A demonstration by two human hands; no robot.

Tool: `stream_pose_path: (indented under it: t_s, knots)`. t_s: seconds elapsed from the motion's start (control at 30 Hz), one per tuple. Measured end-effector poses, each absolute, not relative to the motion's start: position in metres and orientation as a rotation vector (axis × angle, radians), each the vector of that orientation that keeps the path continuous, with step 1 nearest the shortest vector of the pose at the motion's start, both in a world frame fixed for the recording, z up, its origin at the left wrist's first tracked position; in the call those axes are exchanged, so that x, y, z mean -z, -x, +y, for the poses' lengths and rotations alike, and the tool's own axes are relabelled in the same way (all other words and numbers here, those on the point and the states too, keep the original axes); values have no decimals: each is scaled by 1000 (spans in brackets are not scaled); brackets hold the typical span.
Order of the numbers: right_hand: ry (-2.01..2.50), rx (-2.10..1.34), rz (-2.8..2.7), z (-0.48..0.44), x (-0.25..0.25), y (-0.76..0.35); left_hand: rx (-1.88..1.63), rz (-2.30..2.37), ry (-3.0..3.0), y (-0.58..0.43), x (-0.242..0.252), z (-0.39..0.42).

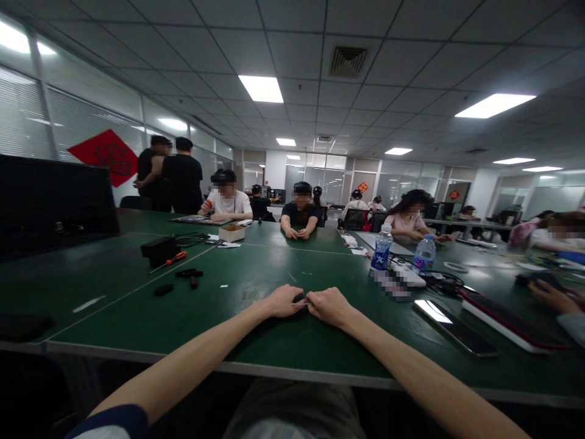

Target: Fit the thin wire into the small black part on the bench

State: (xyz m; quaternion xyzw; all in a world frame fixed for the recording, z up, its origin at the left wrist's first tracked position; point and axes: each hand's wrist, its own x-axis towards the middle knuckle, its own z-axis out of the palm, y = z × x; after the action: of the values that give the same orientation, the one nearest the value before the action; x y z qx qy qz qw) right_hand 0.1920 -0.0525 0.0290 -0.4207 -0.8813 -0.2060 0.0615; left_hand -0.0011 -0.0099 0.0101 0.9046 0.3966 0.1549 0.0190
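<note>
Green laminate tabletop (pixel 256 329) fills the lower half of the head view, the only feed I have for this entry. The person's left hand (pixel 283 301) and right hand (pixel 329 306) rest on it side by side near the front edge, both loosely curled, neither clenched into a fist, with fingertips meeting. A small black object (pixel 298 298) sits at those fingertips, between the hands. It is too small for me to identify, and from here I cannot tell whether it is pinched or only touched.

Left of the hands: a black box (pixel 158 251), a screwdriver with an orange handle (pixel 176 258) just beside it, black cables (pixel 192 239), and small black pieces (pixel 189 274). A cardboard box (pixel 231 232) stands farther along the table.

Right of the hands: two plastic water bottles (pixel 381 247), a white device (pixel 406 272), a smartphone (pixel 454 327) lying flat, and a flat red-and-white case (pixel 507 320). A co-worker's hand (pixel 553 297) lies at the far right edge, apart from the person's own.

Seated co-workers (pixel 300 210) line the far side of the table. Two standing people (pixel 171 177) are at the back, before a red diamond-shaped banner (pixel 107 157) on the window blinds.
</note>
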Motion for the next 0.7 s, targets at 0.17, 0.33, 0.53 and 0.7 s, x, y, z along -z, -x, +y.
stream_pose_path:
  t_s: [0.17,0.33,0.53,0.7]
  knots:
    - [1284,618,-2679,-53,-29,-192,-463,1272,-2806,0,-10,-10]
    - [1277,622,-2689,-53,-30,-192,-470,1249,-2817,0,-9,-8]
    - [1269,614,-2687,-52,-29,-192,-442,1268,-2801,0,-11,-9]
    - [1269,582,-2682,-52,-30,-193,-457,1268,-2811,0,-12,-12]
